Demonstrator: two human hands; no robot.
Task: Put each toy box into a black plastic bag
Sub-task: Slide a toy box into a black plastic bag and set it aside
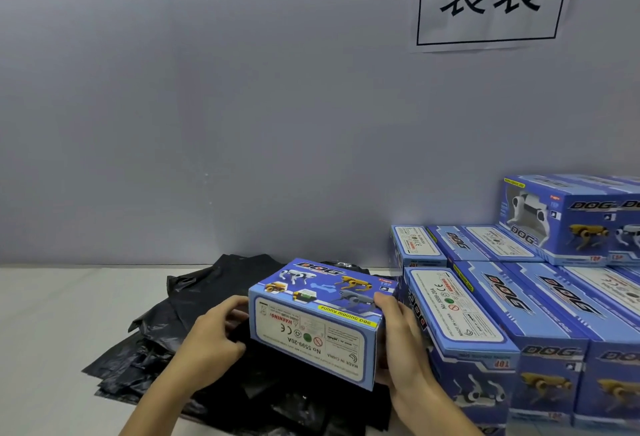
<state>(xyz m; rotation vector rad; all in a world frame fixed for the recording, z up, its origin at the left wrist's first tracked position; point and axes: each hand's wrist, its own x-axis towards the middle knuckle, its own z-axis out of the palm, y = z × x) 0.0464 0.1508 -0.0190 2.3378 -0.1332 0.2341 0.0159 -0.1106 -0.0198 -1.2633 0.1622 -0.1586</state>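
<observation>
Step in hand: one box [317,321] lifted over the bags [194,300] on the desk [52,314]. Right hand [401,342] grasps the box's right end; left hand [211,335] touches its left end, grip unclear. Long axis runs left-right, label panel toward me. Next, I judge: open a bag, slide box in endwise.

Both hands' grip on blue toy box [317,323], over black bags [194,300], stacked boxes [540,300] right
</observation>
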